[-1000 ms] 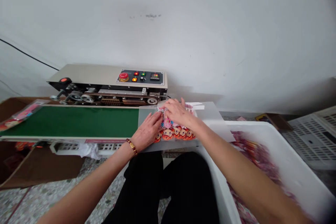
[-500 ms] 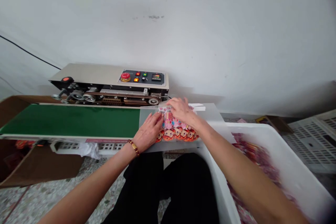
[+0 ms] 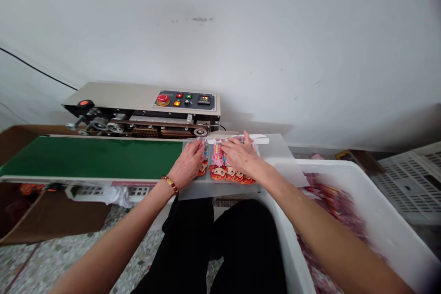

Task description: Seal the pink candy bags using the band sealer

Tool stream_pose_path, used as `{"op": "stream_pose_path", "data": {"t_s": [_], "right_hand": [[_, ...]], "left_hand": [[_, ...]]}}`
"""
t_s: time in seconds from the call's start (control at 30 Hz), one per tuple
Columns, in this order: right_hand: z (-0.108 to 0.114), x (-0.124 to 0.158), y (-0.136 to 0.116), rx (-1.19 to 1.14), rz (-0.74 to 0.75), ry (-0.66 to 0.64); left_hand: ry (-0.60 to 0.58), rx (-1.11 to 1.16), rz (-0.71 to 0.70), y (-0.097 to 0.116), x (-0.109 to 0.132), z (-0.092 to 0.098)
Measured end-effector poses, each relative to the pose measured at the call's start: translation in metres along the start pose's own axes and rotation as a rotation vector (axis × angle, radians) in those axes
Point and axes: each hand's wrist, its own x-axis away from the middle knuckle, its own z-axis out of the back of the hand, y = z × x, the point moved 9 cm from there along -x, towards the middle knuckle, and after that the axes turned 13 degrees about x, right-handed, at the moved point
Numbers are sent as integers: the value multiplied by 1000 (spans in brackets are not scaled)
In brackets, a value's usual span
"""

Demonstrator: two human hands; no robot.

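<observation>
A bracelet [image 3: 171, 185] goes around the left arm [image 3: 120, 243], close to the left hand [image 3: 188, 164]. It has small red-brown beads [image 3: 176, 190] and a shiny gold bit [image 3: 170, 182] on top. The right arm [image 3: 327, 236] is bare, and the right hand [image 3: 240, 154] is bare too. The pants [image 3: 250, 243] are plain and black as far as they show.

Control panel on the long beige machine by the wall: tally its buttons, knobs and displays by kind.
Red round mushroom-shaped button: 1
Small square lit buttons, red, green and orange: 3
Small black knob: 1
Rectangular digital display: 1
Total: 6
</observation>
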Motion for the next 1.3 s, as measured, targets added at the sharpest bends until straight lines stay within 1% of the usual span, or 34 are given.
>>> {"op": "stream_pose_path", "data": {"t_s": [0.1, 0.17, 0.23, 0.27, 0.3, 0.33, 0.37, 0.4, 0.5, 0.53, 0.57, 0.63, 0.67, 0.73, 0.83, 0.9, 0.97, 1.03, 1.07, 1.1, 1.13, 1.17, 1.2, 1.23, 1.3], "right_hand": [[2, -3, -2, 17, 14, 12], [3, -7, -4, 23, 27, 30], [3, -12, -8, 20, 47, 44], [3, -15, -10, 16, 54, 50], [3, -19, -12, 11, 59, 56], [3, -22, -14, 5, 59, 60], [3, -26, -16, -2, 55, 61], [3, -28, -18, -11, 52, 59], [7, -30, -19, -39, 35, 41], [7, -28, -16, -42, 23, 29], [8, -23, -11, -39, 6, 17], [7, -11, 2, -14, -35, 4], [8, -3, 10, 5, -51, 12], [8, 12, 21, 44, -60, 48], [4, 23, 25, 76, -31, 67], [0, 20, 19, 59, 2, 42], [-1, 9, 8, 27, 35, 27], [1, -4, -3, 8, 49, 25], [2, -11, -7, 6, 49, 28], [3, -17, -10, 9, 46, 28], [4, -21, -13, 14, 42, 23], [4, -25, -15, 18, 40, 15], [4, -28, -16, 19, 37, 12], [5, -28, -16, 16, 31, 14], [7, -26, -13, 6, 19, 29]], "left_hand": [[-15, -35, 14, -24, 11, 17], [-27, -100, 61, -45, 22, 33], [-9, -162, 124, -63, 34, 51], [19, -187, 156, -67, 37, 60], [49, -204, 181, -67, 39, 66], [70, -210, 190, -63, 38, 67], [79, -210, 183, -53, 34, 64], [71, -195, 156, -39, 28, 57], [-14, -84, 42, 8, 4, 17], [-36, -51, 32, 17, -3, 5], [-52, -23, 27, 23, -8, -5], [-74, 6, 19, 24, -13, -16], [-80, 15, 7, 20, -13, -16], [-95, 40, -21, 6, -9, -11], [-103, 76, -16, -23, 1, 9], [-107, 81, 15, -45, 11, 26], [-105, 63, 56, -65, 23, 43], [-78, 14, 105, -79, 34, 61], [-46, -19, 129, -83, 38, 69], [-7, -50, 147, -82, 39, 75], [29, -75, 152, -76, 38, 77], [52, -87, 143, -66, 34, 74], [57, -82, 116, -52, 28, 66], [41, -64, 82, -35, 19, 54], [-25, -20, 25, -3, 2, 23]]}}
